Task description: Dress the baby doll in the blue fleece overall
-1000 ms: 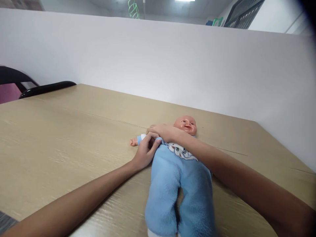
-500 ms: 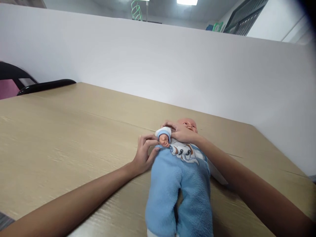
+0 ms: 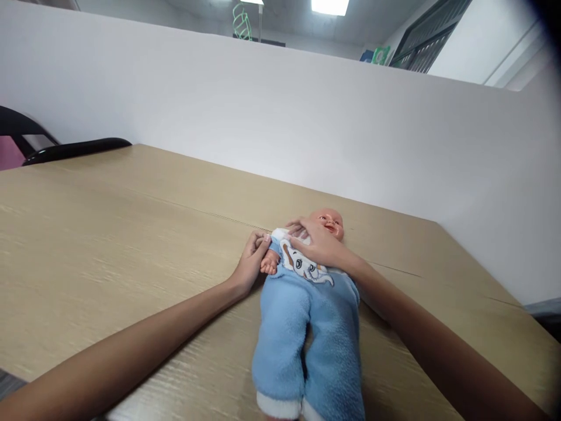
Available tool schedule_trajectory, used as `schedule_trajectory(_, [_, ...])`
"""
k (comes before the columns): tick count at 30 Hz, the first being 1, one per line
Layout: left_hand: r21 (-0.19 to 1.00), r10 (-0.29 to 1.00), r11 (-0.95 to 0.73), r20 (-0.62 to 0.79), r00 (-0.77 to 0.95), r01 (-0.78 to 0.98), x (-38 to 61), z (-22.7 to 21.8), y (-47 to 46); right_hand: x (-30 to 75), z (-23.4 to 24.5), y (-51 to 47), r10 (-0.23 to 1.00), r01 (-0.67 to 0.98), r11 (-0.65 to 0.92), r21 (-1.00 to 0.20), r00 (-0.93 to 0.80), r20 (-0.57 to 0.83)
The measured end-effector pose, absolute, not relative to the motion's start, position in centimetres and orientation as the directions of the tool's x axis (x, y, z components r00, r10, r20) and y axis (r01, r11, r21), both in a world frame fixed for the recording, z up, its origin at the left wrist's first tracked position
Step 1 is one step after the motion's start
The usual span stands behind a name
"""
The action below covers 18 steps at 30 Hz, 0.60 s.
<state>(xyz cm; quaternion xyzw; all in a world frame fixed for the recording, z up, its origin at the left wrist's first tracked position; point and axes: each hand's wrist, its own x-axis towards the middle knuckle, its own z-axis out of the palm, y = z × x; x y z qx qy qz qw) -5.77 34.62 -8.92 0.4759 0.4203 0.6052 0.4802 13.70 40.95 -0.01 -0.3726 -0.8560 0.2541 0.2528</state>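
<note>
A baby doll (image 3: pixel 331 223) in a fluffy light blue suit (image 3: pixel 307 327) with a white elephant bib lies on its back on the wooden table (image 3: pixel 109 234), head toward the far wall. My left hand (image 3: pixel 250 263) grips the doll's small arm (image 3: pixel 269 263) at its near side, fingers curled round it. My right hand (image 3: pixel 318 245) lies over the doll's chest and bib just below the chin, fingers bent against the cloth.
A white partition wall (image 3: pixel 307 128) runs along the table's far edge. A black chair (image 3: pixel 65 149) with a pink seat back stands at the far left. The table's right edge falls away near the right of the view.
The doll's arm, stretched out to the left a second ago, was lifted over the chest and now lies folded down by its side in my left hand. My right hand slid onto the chest.
</note>
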Motion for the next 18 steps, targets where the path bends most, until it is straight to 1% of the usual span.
schedule_trajectory(2, [0.946, 0.985, -0.165, 0.145, -0.089, -0.280, -5.6, -9.0, 34.7, 14.2, 0.4, 39.9, 0.806, 0.567, 0.546, -0.617, -0.556, 0.202])
schedule_trajectory(5, [0.928, 0.993, -0.110, 0.089, -0.074, -0.356, -5.2, -9.1, 35.1, 14.8, 0.4, 38.9, 0.770, 0.558, 0.546, -0.625, -0.629, 0.110])
schedule_trajectory(7, [0.921, 0.997, -0.066, 0.044, -0.065, -0.384, -5.0, -9.0, 35.5, 15.1, 0.0, 38.8, 0.746, 0.495, 0.551, -0.672, -0.654, 0.130])
schedule_trajectory(9, [0.917, 0.998, -0.048, 0.025, -0.062, -0.396, -4.8, -8.8, 36.0, 15.3, -0.8, 39.0, 0.778, 0.427, 0.503, -0.752, -0.603, 0.178])
schedule_trajectory(10, [0.915, 0.999, -0.038, 0.019, -0.051, -0.403, -4.8, -8.7, 36.2, 15.3, -1.3, 39.2, 0.800, 0.395, 0.462, -0.794, -0.573, 0.180])
schedule_trajectory(12, [0.919, 1.000, -0.018, 0.011, -0.021, -0.394, -4.9, -8.5, 36.5, 15.5, -2.2, 39.5, 0.836, 0.324, 0.365, -0.873, -0.527, 0.154])
schedule_trajectory(14, [0.939, 1.000, -0.023, 0.025, 0.003, -0.343, -5.3, -8.4, 36.7, 15.6, -2.9, 39.8, 0.862, 0.229, 0.265, -0.937, -0.492, 0.123])
schedule_trajectory(18, [0.975, 0.995, -0.046, 0.064, 0.080, -0.216, -5.8, -8.2, 37.8, 15.9, -3.5, 39.8, 0.887, 0.064, 0.100, -0.993, -0.457, 0.060])
